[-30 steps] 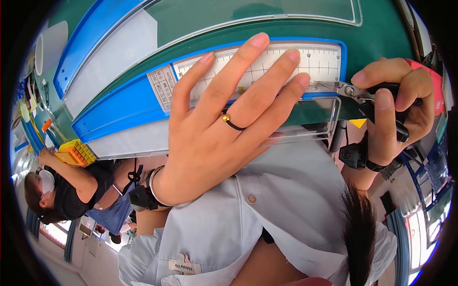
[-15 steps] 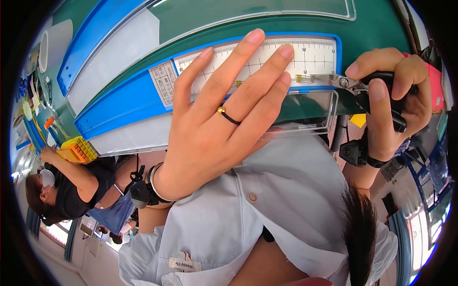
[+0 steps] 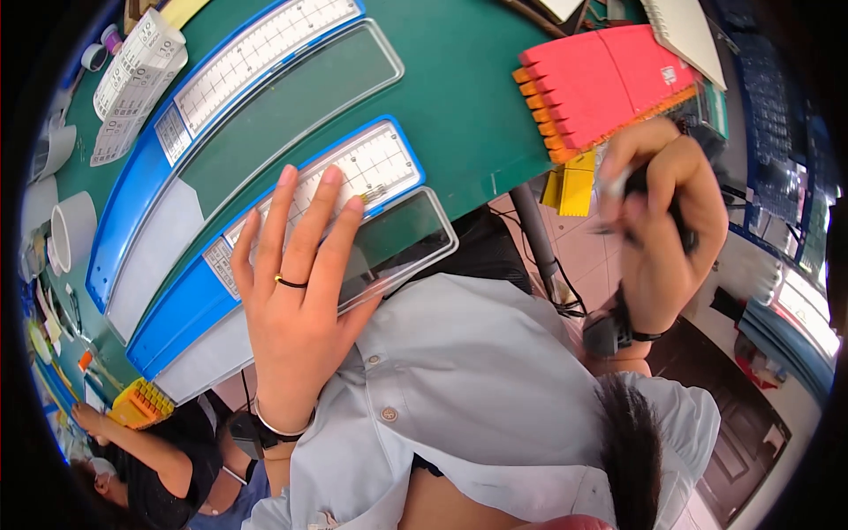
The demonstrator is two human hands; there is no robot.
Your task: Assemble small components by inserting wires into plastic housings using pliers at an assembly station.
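Left hand: flat [image 3: 296,327], fingers slightly spread, gripping nothing; fingertips rest on the case, probably to steady it.
Blue case: long and shallow [image 3: 181,314], open on the green table [image 3: 468,110], lying slantwise under the left hand, near the person's body; within easy reach, I'd say.
Gridded card: white, ruled [image 3: 389,146], lying inside the case's far-right part; likely there to check lengths against.
Thin pieces: small bunch with yellowish ends [image 3: 375,193], on the card just beside the forefinger tip; too small to name. Fingertip perhaps keeps them from sliding.
Clear lid: folded out toward the person [image 3: 449,231], thumb over it; leaves the card uncovered.
Right hand: raised right of the table edge [image 3: 671,199], curled closed around a dark-handled tool [image 3: 638,183]; blurred, so can't tell whether the tool's tips hold anything. Well apart from the card.
Second case: another blue one [image 3: 113,243], open behind the first, roughly parallel; likely parked within reach.
Red pad: orange toothed edge [image 3: 609,84], at the table's right, set aside from the cases.
Label strips: printed white paper [image 3: 146,62], far left.
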